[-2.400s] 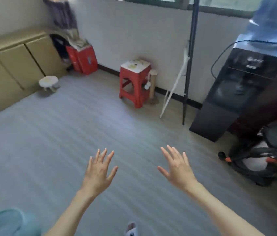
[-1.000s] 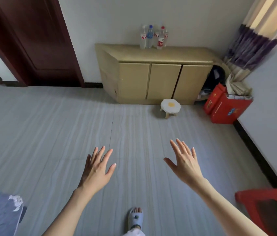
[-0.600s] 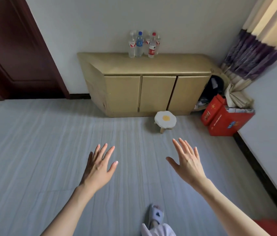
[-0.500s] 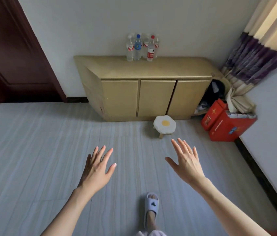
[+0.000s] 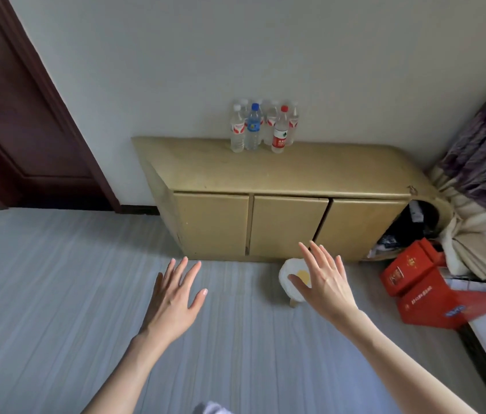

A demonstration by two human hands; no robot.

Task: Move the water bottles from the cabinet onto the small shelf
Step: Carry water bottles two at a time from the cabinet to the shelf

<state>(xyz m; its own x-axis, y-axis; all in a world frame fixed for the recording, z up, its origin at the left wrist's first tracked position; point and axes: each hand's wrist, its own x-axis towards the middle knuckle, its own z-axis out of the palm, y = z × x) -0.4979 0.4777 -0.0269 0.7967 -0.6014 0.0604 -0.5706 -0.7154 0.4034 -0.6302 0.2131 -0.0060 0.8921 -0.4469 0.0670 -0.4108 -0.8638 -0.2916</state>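
Note:
Several clear water bottles [image 5: 264,127] stand upright in a tight cluster against the wall on top of a low tan cabinet [image 5: 289,171]. One has a blue cap [image 5: 253,127], one a red cap and red label [image 5: 279,131]. My left hand [image 5: 174,297] and my right hand [image 5: 324,280] are stretched out in front of me over the floor, fingers spread, both holding nothing. Both are well short of the bottles. A small white stool with a yellow centre [image 5: 291,279] stands on the floor before the cabinet, partly hidden by my right hand.
A dark wooden door [image 5: 17,115] is at the left. Red boxes [image 5: 433,285] lie on the floor to the right of the cabinet, below a bunched curtain [image 5: 483,180]. The floor [image 5: 56,294] is grey striped planks.
The view turned from the room's window side to the cabinet and has come closer to it. Both hands stay open and outstretched; my right hand now overlaps the stool.

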